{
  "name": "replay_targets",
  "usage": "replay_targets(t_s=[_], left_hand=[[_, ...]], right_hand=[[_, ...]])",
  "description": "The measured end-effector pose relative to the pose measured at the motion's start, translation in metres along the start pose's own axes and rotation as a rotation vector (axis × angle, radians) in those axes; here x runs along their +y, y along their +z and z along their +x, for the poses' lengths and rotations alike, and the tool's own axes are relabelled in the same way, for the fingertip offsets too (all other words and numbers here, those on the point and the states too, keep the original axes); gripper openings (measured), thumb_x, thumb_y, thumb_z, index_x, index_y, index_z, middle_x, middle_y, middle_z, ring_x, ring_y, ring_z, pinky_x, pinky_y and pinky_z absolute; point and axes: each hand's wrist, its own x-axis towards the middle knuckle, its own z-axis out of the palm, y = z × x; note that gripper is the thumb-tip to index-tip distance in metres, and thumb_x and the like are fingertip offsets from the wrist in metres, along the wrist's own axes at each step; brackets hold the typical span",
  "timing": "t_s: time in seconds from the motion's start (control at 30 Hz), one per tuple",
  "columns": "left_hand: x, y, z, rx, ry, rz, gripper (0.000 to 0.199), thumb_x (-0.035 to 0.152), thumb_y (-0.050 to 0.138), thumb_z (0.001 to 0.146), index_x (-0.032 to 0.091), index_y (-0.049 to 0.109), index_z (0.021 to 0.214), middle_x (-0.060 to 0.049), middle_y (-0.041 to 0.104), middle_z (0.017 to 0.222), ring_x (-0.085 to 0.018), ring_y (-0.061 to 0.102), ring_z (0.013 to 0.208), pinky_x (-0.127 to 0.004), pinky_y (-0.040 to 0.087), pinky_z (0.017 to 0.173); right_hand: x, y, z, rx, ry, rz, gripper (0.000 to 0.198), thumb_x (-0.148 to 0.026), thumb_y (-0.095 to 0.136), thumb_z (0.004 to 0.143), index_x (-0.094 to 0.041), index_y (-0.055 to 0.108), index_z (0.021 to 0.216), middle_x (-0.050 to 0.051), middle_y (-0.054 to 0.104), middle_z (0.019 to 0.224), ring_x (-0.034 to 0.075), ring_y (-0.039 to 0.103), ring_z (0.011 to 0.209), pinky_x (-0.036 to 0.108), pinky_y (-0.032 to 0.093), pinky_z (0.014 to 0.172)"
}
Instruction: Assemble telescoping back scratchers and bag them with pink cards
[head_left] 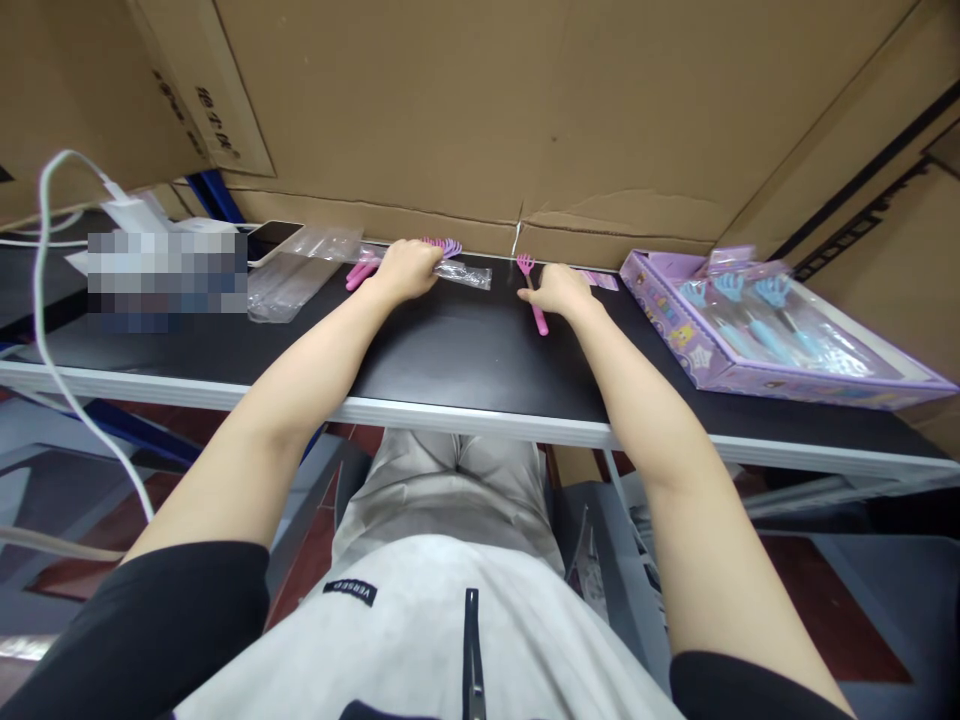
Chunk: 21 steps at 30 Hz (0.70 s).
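Head | purple box (679, 345): wrapped blue claw-tools (771, 342) | left hand (409, 270) curled, right hand (562, 288) half-curled at pink claw-tool (540, 320); grips unclear

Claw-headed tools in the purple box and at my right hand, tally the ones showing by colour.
Blue tools in the purple box: 3
Pink tool at your right hand: 1
Total: 4
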Motion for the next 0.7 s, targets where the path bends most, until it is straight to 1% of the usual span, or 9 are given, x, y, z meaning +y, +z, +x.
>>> replay_targets(t_s=[0.07, 0.13, 0.17, 0.23, 0.33, 0.43, 0.57, 0.63, 0.7], left_hand=[[-0.001, 0.0, 0.0, -0.001, -0.003, -0.004, 0.027, 0.026, 0.061, 0.085, 0.023, 0.08, 0.104, -0.018, 0.082, 0.107, -0.041, 0.074, 0.113, -0.053, 0.057, 0.098], [0.0, -0.001, 0.0, -0.011, -0.001, 0.016, 0.028, 0.025, 0.061, 0.086, 0.022, 0.08, 0.106, -0.017, 0.083, 0.109, -0.04, 0.075, 0.112, -0.052, 0.058, 0.098], [0.0, -0.001, 0.0, -0.02, -0.004, 0.036, 0.029, 0.024, 0.061, 0.087, 0.022, 0.08, 0.108, -0.018, 0.083, 0.111, -0.04, 0.075, 0.113, -0.052, 0.058, 0.099], [0.002, -0.003, 0.0, -0.047, -0.022, 0.086, 0.032, 0.021, 0.059, 0.089, 0.019, 0.08, 0.113, -0.02, 0.082, 0.117, -0.041, 0.076, 0.115, -0.052, 0.058, 0.101], [0.006, -0.006, 0.0, -0.095, -0.05, 0.149, 0.036, 0.017, 0.056, 0.093, 0.014, 0.079, 0.121, -0.023, 0.081, 0.124, -0.042, 0.076, 0.12, -0.052, 0.058, 0.105], [0.009, -0.008, 0.0, -0.117, -0.052, 0.169, 0.037, 0.016, 0.056, 0.095, 0.012, 0.079, 0.123, -0.024, 0.08, 0.126, -0.043, 0.076, 0.121, -0.051, 0.058, 0.104], [0.008, -0.008, -0.001, -0.106, -0.063, 0.163, 0.035, 0.016, 0.059, 0.094, 0.014, 0.08, 0.122, -0.022, 0.081, 0.126, -0.042, 0.076, 0.121, -0.049, 0.058, 0.104], [0.007, -0.007, -0.001, -0.101, -0.065, 0.156, 0.035, 0.016, 0.059, 0.094, 0.014, 0.08, 0.121, -0.021, 0.081, 0.126, -0.041, 0.077, 0.121, -0.048, 0.058, 0.104], [0.006, -0.007, -0.001, -0.1, -0.063, 0.157, 0.035, 0.016, 0.059, 0.093, 0.014, 0.08, 0.121, -0.021, 0.082, 0.125, -0.04, 0.077, 0.12, -0.047, 0.059, 0.103]], right_hand=[[-0.011, -0.011, -0.004, -0.131, 0.14, -0.073, 0.035, -0.045, 0.088, 0.087, -0.016, 0.071, 0.078, 0.022, 0.079, 0.1, 0.038, 0.077, 0.116, 0.05, 0.06, 0.106], [-0.027, -0.025, -0.008, -0.251, 0.243, -0.171, 0.029, -0.038, 0.088, 0.087, -0.015, 0.074, 0.076, 0.021, 0.08, 0.098, 0.038, 0.078, 0.115, 0.05, 0.06, 0.106], [-0.033, -0.032, -0.01, -0.303, 0.276, -0.234, 0.024, -0.034, 0.086, 0.089, -0.014, 0.076, 0.079, 0.022, 0.08, 0.1, 0.039, 0.078, 0.116, 0.05, 0.059, 0.107], [-0.043, -0.044, -0.014, -0.37, 0.328, -0.356, 0.018, -0.028, 0.08, 0.094, -0.011, 0.081, 0.093, 0.025, 0.081, 0.109, 0.039, 0.077, 0.121, 0.051, 0.059, 0.108], [-0.046, -0.056, -0.016, -0.404, 0.373, -0.447, 0.032, -0.029, 0.073, 0.101, -0.006, 0.08, 0.123, 0.028, 0.078, 0.124, 0.04, 0.074, 0.129, 0.053, 0.057, 0.111], [-0.038, -0.059, -0.017, -0.424, 0.407, -0.482, 0.042, -0.029, 0.071, 0.102, -0.007, 0.074, 0.138, 0.029, 0.075, 0.135, 0.041, 0.071, 0.135, 0.056, 0.055, 0.113], [-0.019, -0.059, -0.014, -0.407, 0.454, -0.504, 0.041, -0.028, 0.079, 0.097, -0.012, 0.077, 0.134, 0.025, 0.075, 0.137, 0.039, 0.072, 0.133, 0.054, 0.056, 0.111], [-0.006, -0.06, -0.011, -0.397, 0.461, -0.489, 0.042, -0.031, 0.087, 0.09, -0.013, 0.08, 0.127, 0.022, 0.078, 0.128, 0.038, 0.074, 0.129, 0.052, 0.057, 0.109], [0.008, -0.06, -0.009, -0.38, 0.448, -0.472, 0.044, -0.039, 0.094, 0.084, -0.014, 0.083, 0.118, 0.02, 0.08, 0.119, 0.038, 0.075, 0.123, 0.051, 0.059, 0.106]])
